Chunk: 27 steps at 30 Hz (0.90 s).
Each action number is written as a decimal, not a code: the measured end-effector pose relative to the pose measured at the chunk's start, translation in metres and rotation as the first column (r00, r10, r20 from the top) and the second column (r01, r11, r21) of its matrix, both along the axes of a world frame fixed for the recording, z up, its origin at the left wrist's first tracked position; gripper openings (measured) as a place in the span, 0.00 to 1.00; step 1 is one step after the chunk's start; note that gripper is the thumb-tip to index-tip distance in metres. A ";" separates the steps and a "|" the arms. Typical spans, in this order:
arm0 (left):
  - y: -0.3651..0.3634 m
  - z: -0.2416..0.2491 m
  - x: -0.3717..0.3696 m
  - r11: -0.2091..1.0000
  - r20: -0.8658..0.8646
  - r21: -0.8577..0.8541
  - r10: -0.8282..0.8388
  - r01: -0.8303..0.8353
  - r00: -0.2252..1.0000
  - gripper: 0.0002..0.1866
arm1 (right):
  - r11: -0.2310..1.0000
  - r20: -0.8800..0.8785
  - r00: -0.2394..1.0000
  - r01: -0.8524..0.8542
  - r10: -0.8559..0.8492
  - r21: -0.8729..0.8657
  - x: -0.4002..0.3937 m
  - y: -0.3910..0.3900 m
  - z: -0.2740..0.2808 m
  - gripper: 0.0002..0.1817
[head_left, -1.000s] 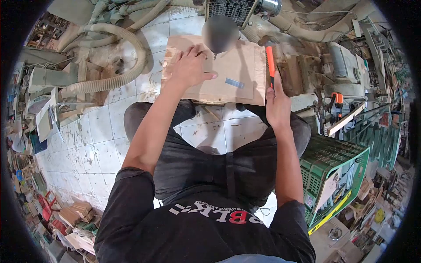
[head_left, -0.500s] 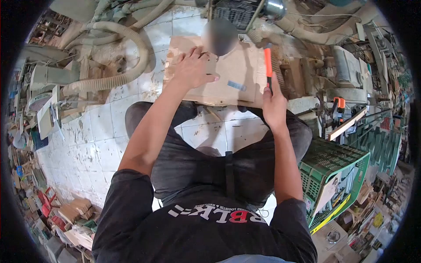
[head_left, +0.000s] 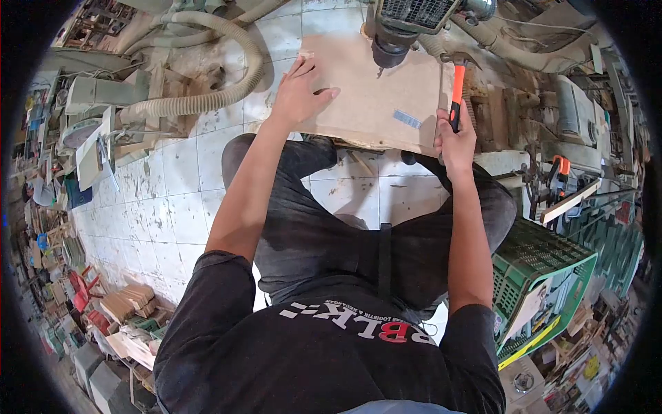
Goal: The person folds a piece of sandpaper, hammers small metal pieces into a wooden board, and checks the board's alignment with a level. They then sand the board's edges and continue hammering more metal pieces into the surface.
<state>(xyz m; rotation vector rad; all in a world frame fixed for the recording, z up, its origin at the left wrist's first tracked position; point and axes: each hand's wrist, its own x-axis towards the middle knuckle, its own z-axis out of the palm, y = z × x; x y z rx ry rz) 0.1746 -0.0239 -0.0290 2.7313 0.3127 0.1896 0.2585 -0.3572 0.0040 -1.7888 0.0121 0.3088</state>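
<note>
I have one flat, rectangular wooden board (head_left: 376, 96) lying at twelve o'clock, past my knees. My left hand (head_left: 298, 93) presses open and flat on its smooth face at eleven o'clock. My right hand (head_left: 456, 141) is clamped around one hammer (head_left: 456, 90) with an orange handle at one o'clock.

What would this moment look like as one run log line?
left hand: flat on wooden board | right hand: grips orange-handled hammer at board's right edge | green crate: beside right knee
</note>
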 end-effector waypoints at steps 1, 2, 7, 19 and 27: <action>-0.001 0.000 -0.001 1.000 0.014 -0.009 0.004 -0.004 1.000 0.40 | 1.000 -0.015 1.000 -0.010 0.011 0.027 0.000 0.000 0.001 0.37; -0.002 0.001 -0.002 1.000 0.029 -0.017 0.009 -0.009 1.000 0.40 | 0.998 -0.029 0.999 -0.021 0.023 0.055 0.000 -0.001 0.002 0.37; -0.002 0.000 -0.002 1.000 0.031 -0.027 0.017 -0.016 0.999 0.40 | 1.000 -0.010 1.000 -0.012 0.012 0.012 0.001 0.000 -0.003 0.35; -0.001 -0.007 -0.003 0.997 0.072 -0.080 0.017 -0.012 0.997 0.39 | 0.997 -0.021 0.999 -0.032 0.034 0.065 0.002 -0.003 -0.006 0.36; -0.030 0.025 0.011 0.997 -0.060 0.040 0.073 -0.071 0.995 0.48 | 0.999 0.050 0.999 0.019 -0.021 0.037 -0.004 -0.004 -0.006 0.34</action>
